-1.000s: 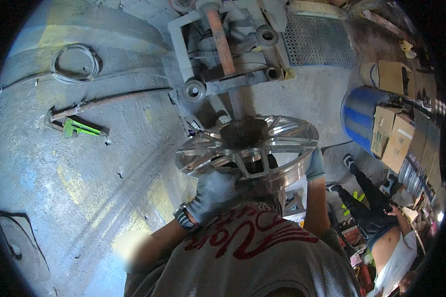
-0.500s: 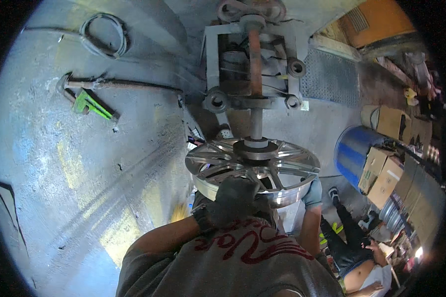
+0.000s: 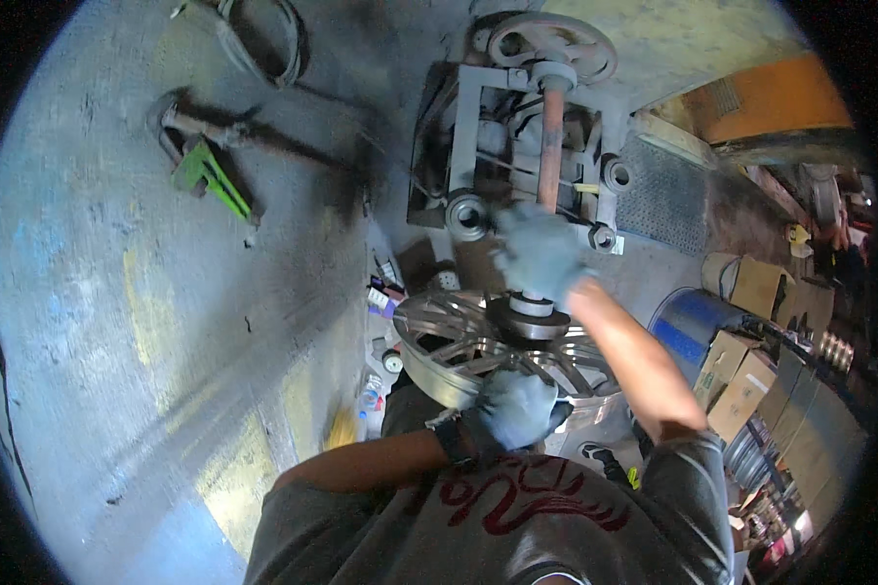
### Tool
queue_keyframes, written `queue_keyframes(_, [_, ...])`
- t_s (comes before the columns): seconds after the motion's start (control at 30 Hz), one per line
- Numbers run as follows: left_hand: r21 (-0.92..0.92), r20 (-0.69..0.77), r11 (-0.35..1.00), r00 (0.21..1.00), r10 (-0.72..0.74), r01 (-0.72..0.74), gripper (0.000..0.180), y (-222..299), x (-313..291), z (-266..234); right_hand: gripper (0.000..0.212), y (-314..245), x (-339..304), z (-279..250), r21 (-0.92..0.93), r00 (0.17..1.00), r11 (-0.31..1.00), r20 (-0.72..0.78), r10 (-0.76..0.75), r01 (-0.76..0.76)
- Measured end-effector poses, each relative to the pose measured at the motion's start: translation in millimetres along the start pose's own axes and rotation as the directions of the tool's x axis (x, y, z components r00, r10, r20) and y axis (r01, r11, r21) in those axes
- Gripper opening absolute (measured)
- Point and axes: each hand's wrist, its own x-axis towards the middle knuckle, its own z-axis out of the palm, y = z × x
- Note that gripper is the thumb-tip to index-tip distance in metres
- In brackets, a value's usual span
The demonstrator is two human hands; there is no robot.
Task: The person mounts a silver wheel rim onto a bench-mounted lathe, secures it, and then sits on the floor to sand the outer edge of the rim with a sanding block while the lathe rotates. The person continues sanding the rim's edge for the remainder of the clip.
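Observation:
A silvery alloy wheel [image 3: 429, 375] with spokes is mounted on the shaft [image 3: 551, 146] of a machine, against a dark round flange [image 3: 527, 327]. My gloved left hand [image 3: 519, 408] is at the near side of the wheel, its fingers curled around something dark that I cannot make out. Beyond the flange, my gloved right hand [image 3: 541, 255] is over the shaft and hides part of it. Motion blurs its fingers, so its grip does not show.
The machine's metal frame [image 3: 466, 127] carries a spoked pulley [image 3: 595, 49] at its far end. On the left wall hang a green tool [image 3: 210, 180] and a coiled cable [image 3: 288, 58]. To the right stand a blue drum [image 3: 688, 322] and cardboard boxes [image 3: 741, 380].
My right hand has left the wheel's right rim and reached forward over the shaft. My left hand has shifted slightly right and down. The view has moved, and the person at lower right is mostly hidden.

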Motion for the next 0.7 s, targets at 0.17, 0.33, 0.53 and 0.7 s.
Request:
queue_keyframes(0.17, [0.010, -0.062, 0.997, 0.995, 0.081, -0.081, 0.035, -11.4, -5.4, 6.7, 0.065, -51.5, 84.0, 59.7, -0.250, 0.986, 0.968, 0.167, 0.008, 0.034])
queue_keyframes(0.33, [-0.026, -0.287, 0.960, 0.922, 0.260, -0.279, 0.028, -24.8, -11.2, 6.4, 0.040, -37.4, 107.6, 104.7, -0.201, 0.994, 0.978, 0.078, 0.075, -0.058])
queue_keyframes(0.53, [0.101, 0.200, 0.974, 0.964, 0.177, -0.200, 0.028, -33.2, -2.4, -2.7, 0.058, -28.4, 114.1, 86.7, 0.235, 0.981, 0.952, 0.057, 0.187, -0.195])
queue_keyframes(0.7, [0.116, 0.135, 0.979, 0.979, 0.151, -0.167, 0.034, -24.8, 1.7, -10.2, 0.082, -11.2, 31.7, 3.5, 0.503, 0.935, 0.864, -0.306, 0.181, -0.002])
